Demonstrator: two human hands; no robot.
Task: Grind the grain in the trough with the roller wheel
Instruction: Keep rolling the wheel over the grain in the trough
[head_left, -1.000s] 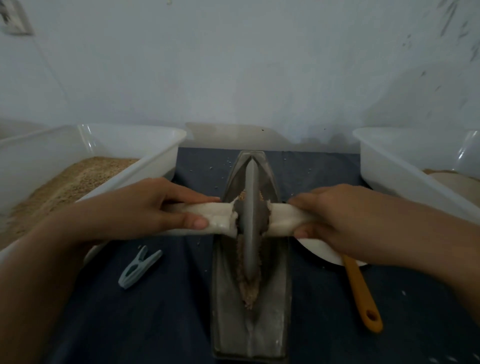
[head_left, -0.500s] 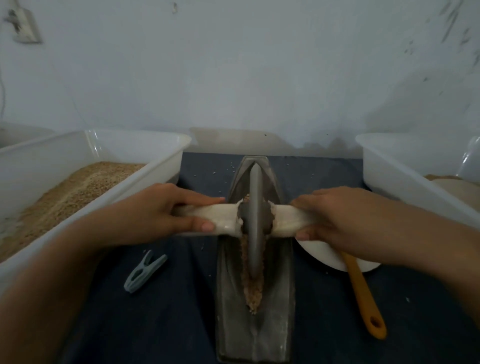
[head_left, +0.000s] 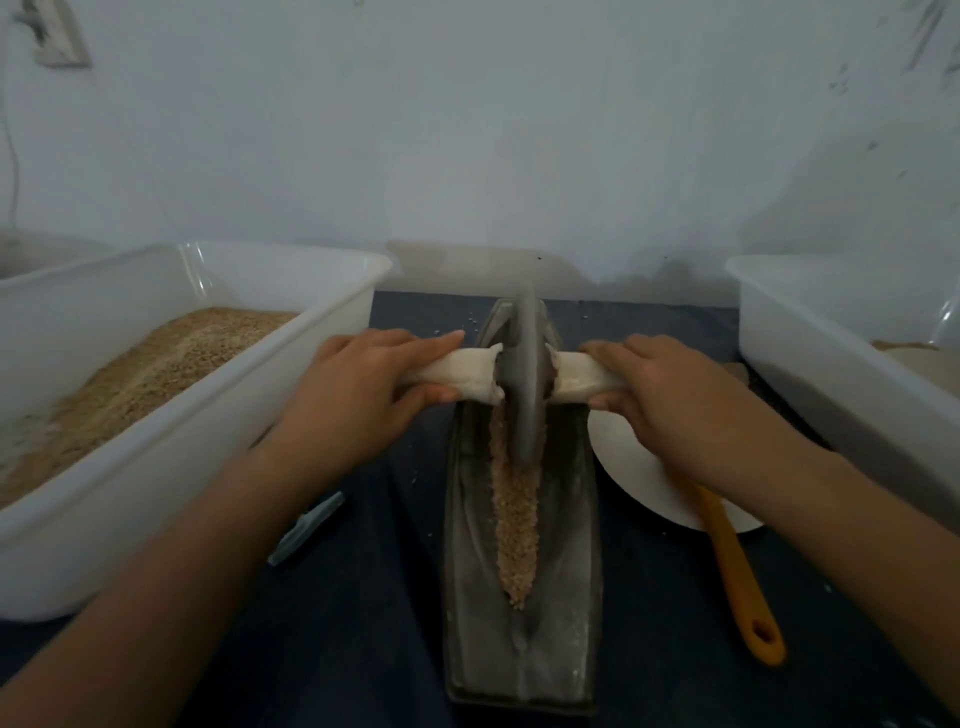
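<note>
Grey metal forms the boat-shaped trough (head_left: 522, 613), which lies lengthwise on the dark desk (head_left: 363, 597) between two white tubs. A strip of brown grain (head_left: 514, 519) runs along its central groove. The roller wheel (head_left: 524, 384) stands upright on edge in the groove, toward the far end of the trough, with the near part of the grain strip exposed.

Hands: the left hand (head_left: 363, 395) wraps its fingers and thumb round the cloth-wrapped axle handle (head_left: 462, 379) on the left of the wheel; the right hand (head_left: 670, 395) grips the matching handle on the right in the same way. Both arms are extended.

Step in hand: a rolling pass, judged to be at or near the forward limit of the stroke.

Next move: draw the wheel back toward the near end over the exposed grain, with even downward pressure on both handles so the wheel stays vertical and seated in the groove.

Left tub (head_left: 291, 374) holds more grain. An orange-handled utensil (head_left: 737, 577) rests on a white plate (head_left: 644, 488) at right.
</note>
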